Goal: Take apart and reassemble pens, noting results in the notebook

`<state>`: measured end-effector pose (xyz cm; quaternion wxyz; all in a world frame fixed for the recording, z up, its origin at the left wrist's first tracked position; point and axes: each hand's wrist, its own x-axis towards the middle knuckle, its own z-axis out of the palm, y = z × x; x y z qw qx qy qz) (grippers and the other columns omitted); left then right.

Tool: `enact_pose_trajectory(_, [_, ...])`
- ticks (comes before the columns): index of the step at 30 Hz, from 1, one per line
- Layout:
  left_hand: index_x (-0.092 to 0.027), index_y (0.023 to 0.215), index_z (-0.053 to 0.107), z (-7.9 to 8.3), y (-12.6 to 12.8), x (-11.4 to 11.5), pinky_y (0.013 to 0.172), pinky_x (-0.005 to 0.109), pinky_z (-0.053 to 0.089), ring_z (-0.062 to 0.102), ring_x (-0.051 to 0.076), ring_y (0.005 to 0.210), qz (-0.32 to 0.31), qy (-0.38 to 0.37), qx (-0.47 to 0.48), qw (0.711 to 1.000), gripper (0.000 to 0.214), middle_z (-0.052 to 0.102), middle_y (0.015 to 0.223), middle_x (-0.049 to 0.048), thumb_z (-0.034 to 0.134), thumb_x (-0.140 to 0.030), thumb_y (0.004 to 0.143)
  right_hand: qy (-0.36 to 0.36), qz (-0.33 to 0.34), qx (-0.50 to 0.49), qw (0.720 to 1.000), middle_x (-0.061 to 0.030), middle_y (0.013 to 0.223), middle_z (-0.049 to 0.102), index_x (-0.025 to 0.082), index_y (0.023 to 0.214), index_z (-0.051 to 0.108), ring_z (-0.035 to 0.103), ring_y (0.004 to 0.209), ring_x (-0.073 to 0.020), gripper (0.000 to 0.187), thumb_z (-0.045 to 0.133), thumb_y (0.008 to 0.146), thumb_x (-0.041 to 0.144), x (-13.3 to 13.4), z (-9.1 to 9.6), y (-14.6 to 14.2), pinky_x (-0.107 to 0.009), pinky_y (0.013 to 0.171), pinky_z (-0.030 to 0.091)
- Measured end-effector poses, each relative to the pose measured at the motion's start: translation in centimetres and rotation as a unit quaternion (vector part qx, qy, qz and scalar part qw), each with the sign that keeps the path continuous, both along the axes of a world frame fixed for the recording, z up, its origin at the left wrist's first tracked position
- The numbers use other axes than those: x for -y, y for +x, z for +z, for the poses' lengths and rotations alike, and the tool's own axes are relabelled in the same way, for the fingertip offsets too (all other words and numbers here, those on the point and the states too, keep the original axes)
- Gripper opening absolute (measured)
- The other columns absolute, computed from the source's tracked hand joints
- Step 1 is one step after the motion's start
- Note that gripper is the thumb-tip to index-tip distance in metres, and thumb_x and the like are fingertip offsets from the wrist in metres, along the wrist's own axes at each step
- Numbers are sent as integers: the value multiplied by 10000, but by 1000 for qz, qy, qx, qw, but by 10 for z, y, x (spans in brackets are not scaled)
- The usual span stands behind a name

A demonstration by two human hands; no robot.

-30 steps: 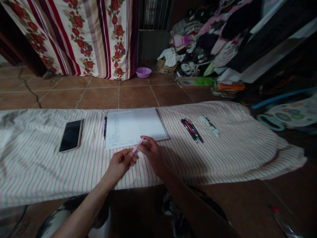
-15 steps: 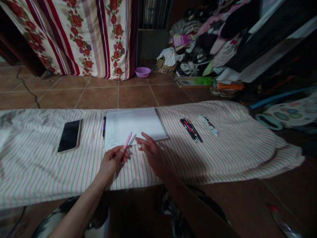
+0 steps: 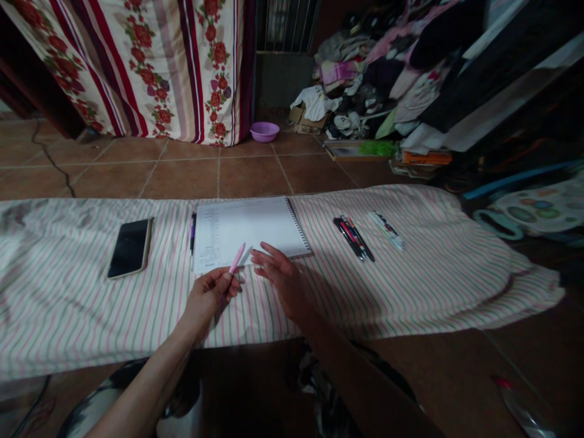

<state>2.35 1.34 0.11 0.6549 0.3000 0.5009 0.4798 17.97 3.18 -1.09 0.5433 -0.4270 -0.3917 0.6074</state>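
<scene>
My left hand (image 3: 207, 296) is closed round a pink pen (image 3: 236, 259), whose tip points up and away over the near edge of a spiral notebook (image 3: 249, 230). My right hand (image 3: 283, 281) lies just to the right of the pen with its fingers stretched out and holds nothing. The notebook rests open on a pink-striped cloth (image 3: 410, 286) spread over the floor. A dark pen (image 3: 193, 231) lies along the notebook's left edge.
A dark phone (image 3: 130, 247) lies on the cloth to the left. Right of the notebook lie a bunch of pens (image 3: 353, 237) and a lighter bundle (image 3: 387, 230). Behind are tiled floor, a purple bowl (image 3: 264, 131), a floral curtain (image 3: 150, 67) and piled clothes (image 3: 383, 73).
One second ago both hands held the pink pen together. My right hand has let go and opened; my left hand has kept the pen and swung it to point away.
</scene>
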Motion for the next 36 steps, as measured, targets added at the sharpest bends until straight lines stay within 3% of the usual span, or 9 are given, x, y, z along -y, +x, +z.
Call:
enact_pose_trajectory(7, [-87,827,666,1,6,3,525,231,347,485,98,536,-82,13,-13,996,305,614,641,56,676,-363,698,28,11,62,998,-67,1096,651,224,1061,646,582,1033,-229,359,606,764,421,0,-2,0,-396,891,447])
enact_pose_trajectory(11, [-93,728,658,4,9,4,508,234,310,464,101,533,-136,24,1,990,275,602,635,61,640,-367,727,20,43,77,996,-39,900,688,207,1028,676,606,900,-210,353,605,761,427,0,-5,1,-393,869,420])
enact_pose_trajectory(15, [-105,610,624,7,11,3,509,237,301,454,100,530,-151,39,0,988,309,584,603,57,627,-386,738,2,65,39,997,-3,730,664,204,996,687,589,752,-170,326,643,726,381,-1,-3,1,-349,787,420])
enact_pose_trajectory(22, [-116,763,654,6,15,4,525,244,322,458,97,522,-136,61,-32,988,287,578,585,27,652,-401,723,-8,17,74,997,-7,674,645,181,812,659,562,635,-150,207,683,666,326,-1,3,-1,-301,664,428])
enact_pose_trajectory(26, [-112,786,652,6,15,4,507,242,308,466,102,526,-126,55,-15,990,297,579,590,32,659,-401,714,10,32,106,994,-13,704,643,184,925,655,577,706,-163,268,620,744,378,1,1,0,-325,734,430])
enact_pose_trajectory(30, [-102,664,632,9,14,2,498,238,295,449,98,522,-134,53,-2,990,298,565,591,41,639,-392,731,17,62,70,996,-26,846,666,202,1049,650,582,835,-180,350,607,764,399,0,-1,2,-353,835,402])
enact_pose_trajectory(36, [-109,646,614,8,14,2,493,234,297,442,88,507,-152,70,-15,986,322,566,585,33,624,-416,744,3,54,28,998,-42,967,678,193,854,697,587,882,-183,233,693,675,342,-4,3,2,-341,861,391])
